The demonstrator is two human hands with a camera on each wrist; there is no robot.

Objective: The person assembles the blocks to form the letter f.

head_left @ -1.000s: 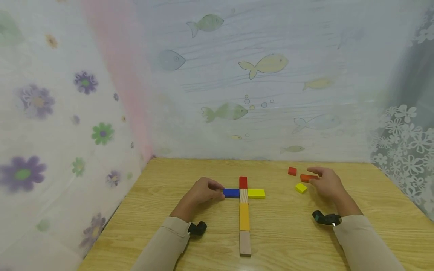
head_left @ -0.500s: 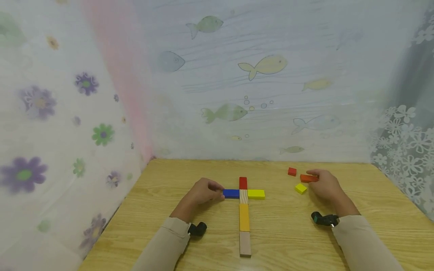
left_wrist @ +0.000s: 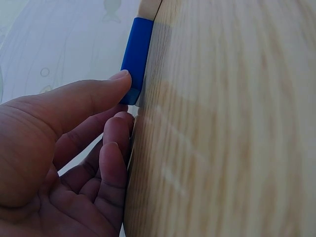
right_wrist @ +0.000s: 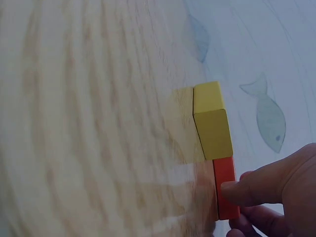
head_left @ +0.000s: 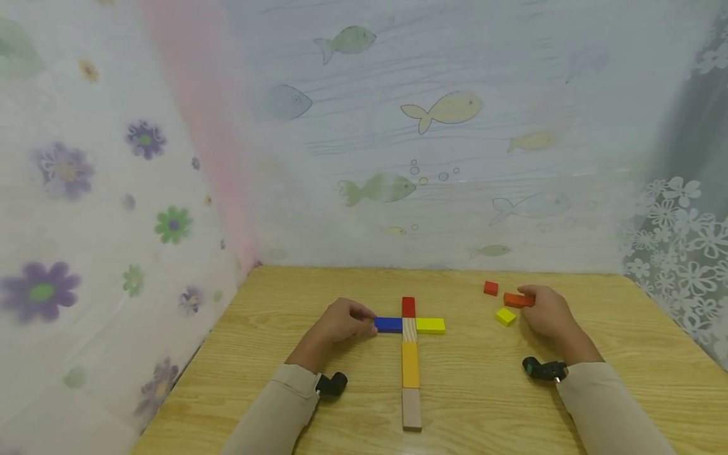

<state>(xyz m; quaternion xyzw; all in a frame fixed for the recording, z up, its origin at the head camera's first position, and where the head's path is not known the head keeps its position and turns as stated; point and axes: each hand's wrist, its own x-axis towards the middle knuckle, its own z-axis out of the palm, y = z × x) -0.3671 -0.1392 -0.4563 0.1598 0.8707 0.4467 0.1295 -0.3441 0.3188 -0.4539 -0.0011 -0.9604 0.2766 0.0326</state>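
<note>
The person's left hand (head_left: pixel 344 321) pinches the blue block (head_left: pixel 388 325) at its right — the right hand (head_left: pixel 547 311) grips the orange-red block (head_left: pixel 516 300) at its left, beside the small yellow block (head_left: pixel 505 316).

Dim, diffuse light, faint shadows, pale sheen on the tabletop (left_wrist: pixel 222 148), bluish, soft-focused wrist views

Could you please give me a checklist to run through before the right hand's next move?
1. Right hand on orange-red block: ok, thumb resting against it.
2. Orange-red block apart from loose red block: ok, gap visible.
3. Orange-red block apart from loose yellow block: cannot tell, they lie very close.
4. Left hand on blue block: ok, at its outer end.
5. Blue block meeting wood-grain block: ok, no visible gap.
</note>
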